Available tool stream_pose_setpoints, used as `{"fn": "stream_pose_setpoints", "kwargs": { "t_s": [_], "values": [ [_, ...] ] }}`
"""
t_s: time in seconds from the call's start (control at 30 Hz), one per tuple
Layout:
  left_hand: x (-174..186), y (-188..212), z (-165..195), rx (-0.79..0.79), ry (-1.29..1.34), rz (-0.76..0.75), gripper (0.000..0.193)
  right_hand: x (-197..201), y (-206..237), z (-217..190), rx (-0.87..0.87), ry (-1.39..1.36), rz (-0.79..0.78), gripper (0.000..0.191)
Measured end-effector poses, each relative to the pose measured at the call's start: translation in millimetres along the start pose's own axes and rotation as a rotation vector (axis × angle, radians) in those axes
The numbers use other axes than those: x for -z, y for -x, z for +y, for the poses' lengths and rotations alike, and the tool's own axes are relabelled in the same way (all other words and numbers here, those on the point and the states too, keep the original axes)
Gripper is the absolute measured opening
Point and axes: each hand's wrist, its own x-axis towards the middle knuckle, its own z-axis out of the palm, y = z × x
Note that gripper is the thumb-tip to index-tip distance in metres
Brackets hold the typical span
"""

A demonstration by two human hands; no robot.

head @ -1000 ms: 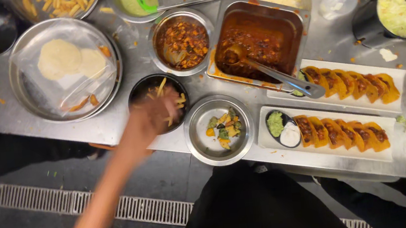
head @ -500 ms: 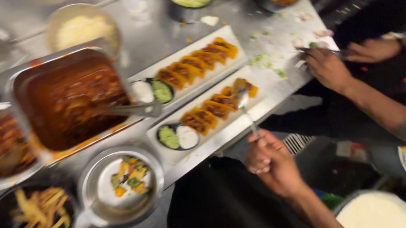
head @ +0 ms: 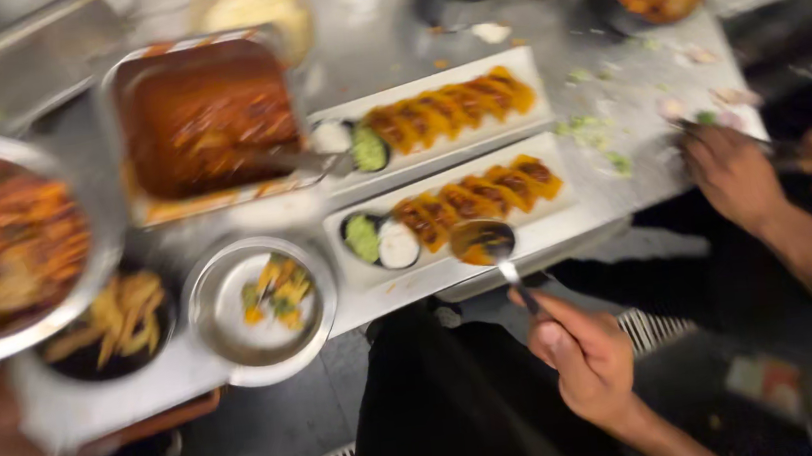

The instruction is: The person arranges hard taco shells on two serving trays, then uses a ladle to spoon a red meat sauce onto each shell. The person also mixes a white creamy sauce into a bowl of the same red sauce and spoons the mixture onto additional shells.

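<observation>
Your right hand [head: 585, 355] has its grip closed on the thin handle of a spoon [head: 489, 247], fingers wrapped low on the stem. The bowl of the spoon sits up and away from the grip, loaded with orange-brown sauce, and hangs over the front edge of the near white tray [head: 552, 226]. Just beyond the spoon bowl, on that tray, lies a row of sauced rolls [head: 478, 195], with a green dip [head: 363, 237] and a white dip [head: 398, 246] at the row's left end. A second white tray [head: 451, 77] with the same kind of row lies farther out from the grip. To the left of the spoon stands a small metal bowl [head: 225, 322] holding chopped bits, and past it a dark bowl of fried strips [head: 110, 324]. Farther up and left is a deep pan of red-brown sauce [head: 208, 113].

Your left forearm shows only as a blur at the lower left corner; the hand itself is out of sight, so its grip cannot be told.

To the right of your grip, another person's hand [head: 732, 174] rests on the corner of the steel surface [head: 618, 135].
</observation>
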Motion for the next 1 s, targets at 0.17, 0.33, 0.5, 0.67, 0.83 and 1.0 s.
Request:
{"fn": "stream_pose_setpoints", "kwargs": {
  "t_s": [0.17, 0.33, 0.5, 0.67, 0.83, 1.0],
  "values": [
    [0.3, 152.4, 94.1, 0.237, 0.133, 0.180, 0.014, 11.5, -23.8, -32.3, 0.249, 0.288, -0.173, 0.031],
    [-35.6, 288.8, 150.8, 0.372, 0.705, 0.247, 0.018, 12.4, -52.7, -79.6, 0.677, 0.330, -0.513, 0.034],
    [-41.4, 356.1, 153.7, 0.489, 0.730, 0.213, 0.010, -20.5, -55.8, -92.4, 0.808, 0.606, -0.731, 0.037],
    [-46.2, 361.3, 144.7, 0.470, 0.768, 0.222, 0.010, -40.0, -26.2, -89.9, 0.872, 0.675, -0.805, 0.042],
    [-31.3, 341.0, 129.6, 0.448, 0.827, 0.145, 0.009, -51.4, -16.8, -99.5, 0.790, 0.624, -0.656, 0.040],
    [-13.4, 314.7, 116.6, 0.468, 0.857, 0.047, 0.008, -82.8, 2.5, -102.6, 0.836, 0.774, -0.699, 0.048]
  ]
}}
